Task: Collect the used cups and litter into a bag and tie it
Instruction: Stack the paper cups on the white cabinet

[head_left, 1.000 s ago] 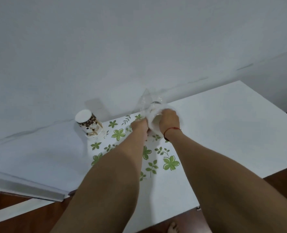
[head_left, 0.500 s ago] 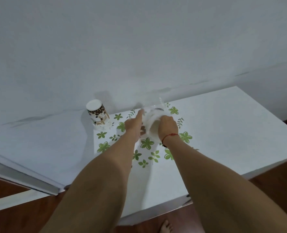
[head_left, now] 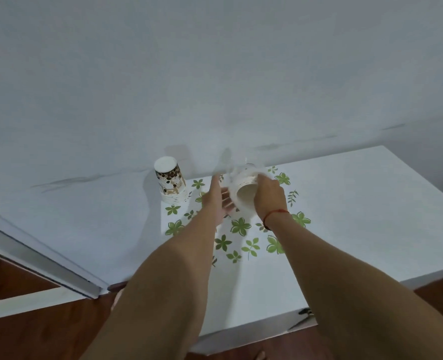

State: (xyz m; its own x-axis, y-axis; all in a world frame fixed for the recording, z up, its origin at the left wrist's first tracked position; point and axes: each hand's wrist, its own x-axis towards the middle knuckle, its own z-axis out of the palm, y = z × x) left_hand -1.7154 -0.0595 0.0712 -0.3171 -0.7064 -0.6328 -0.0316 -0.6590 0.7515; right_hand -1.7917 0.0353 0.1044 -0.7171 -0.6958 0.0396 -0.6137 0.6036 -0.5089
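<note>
A stack of paper cups (head_left: 246, 194) sits inside a thin clear plastic bag (head_left: 233, 172), held above the white table (head_left: 371, 216). My right hand (head_left: 269, 197) grips the stack and the bag from the right. On the left side of the bag, my left hand (head_left: 216, 201) has its fingers spread against the plastic; whether it grips the film is unclear. A second stack of cups (head_left: 170, 184), upside down with a coffee-bean print, stands on the table to the left, near the wall.
A green leaf-patterned mat (head_left: 241, 229) covers the middle of the table under my hands. The white wall (head_left: 215, 74) rises right behind the table. A grey ledge (head_left: 41, 258) runs at the left, with wooden floor (head_left: 46, 331) below.
The camera shifted, so the table now sits further right in view. My left hand's fingers have spread apart along the bag. The cup stack now shows more plainly between my hands.
</note>
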